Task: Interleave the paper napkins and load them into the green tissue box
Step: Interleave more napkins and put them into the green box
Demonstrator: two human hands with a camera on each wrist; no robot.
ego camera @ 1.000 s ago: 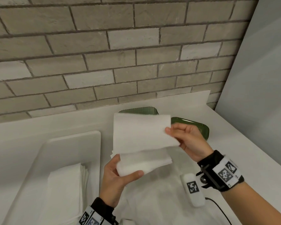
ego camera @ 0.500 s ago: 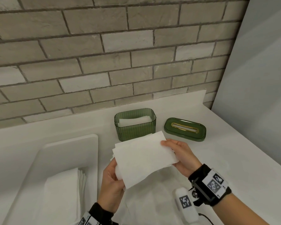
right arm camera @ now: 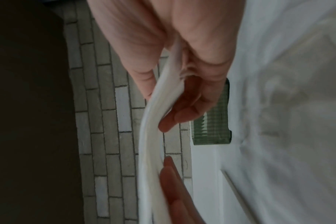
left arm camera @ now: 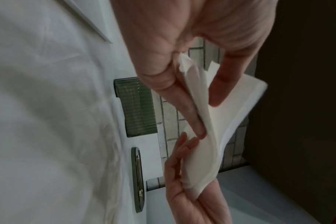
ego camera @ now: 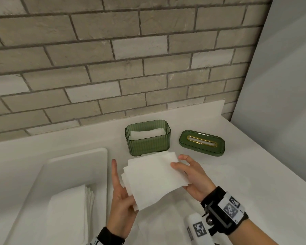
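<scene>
- Your right hand [ego camera: 194,175] is pinching the napkin bundle [ego camera: 154,177]; your left hand [ego camera: 122,200] is gripping its near corner.
- Green tissue box [ego camera: 147,140], part-filled, is sitting just beyond the bundle.
- Lid [ego camera: 201,143] is lying beyond your right hand.
- Tray [ego camera: 74,161] is holding spare napkins [ego camera: 69,213] beside your left hand.
</scene>
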